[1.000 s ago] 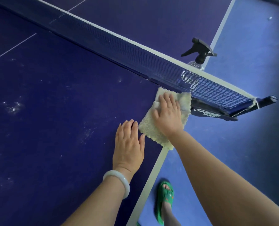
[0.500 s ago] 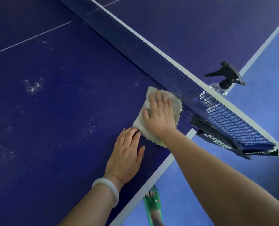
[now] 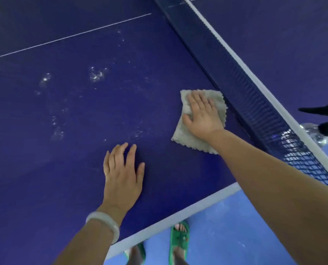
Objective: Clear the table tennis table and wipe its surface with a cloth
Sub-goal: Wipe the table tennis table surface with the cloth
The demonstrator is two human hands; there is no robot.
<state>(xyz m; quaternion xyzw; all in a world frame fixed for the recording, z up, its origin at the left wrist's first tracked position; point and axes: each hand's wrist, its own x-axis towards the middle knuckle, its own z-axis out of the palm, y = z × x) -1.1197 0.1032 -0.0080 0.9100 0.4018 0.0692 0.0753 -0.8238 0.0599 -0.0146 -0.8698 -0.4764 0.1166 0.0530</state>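
The cloth [image 3: 184,134] lies flat on the dark blue surface [image 3: 44,178], towards its right side and just beside the foot of the net [image 3: 245,88]. The right grip [image 3: 203,117] presses down on it with palm flat and fingers straight and a little apart, none curled round the fabric. The left grip [image 3: 123,178] rests flat on the bare surface nearer the near edge, fingers straight, holding nothing, apart from the cloth.

The cloth looks thin, fluffy and limp, with a wavy edge. It is probably light and soft enough to bunch or fold over if pushed from one corner. A flat palm across its middle, as now, seems the best hold for wiping. For lifting it, a pinch at the free near-left corner would do. The surface looks hard and smooth, so the cloth should slide easily.

Pale wet-looking spots [image 3: 96,75] to the left are not yet wiped. A spray bottle [image 3: 324,119] stands beyond the net at the right edge.
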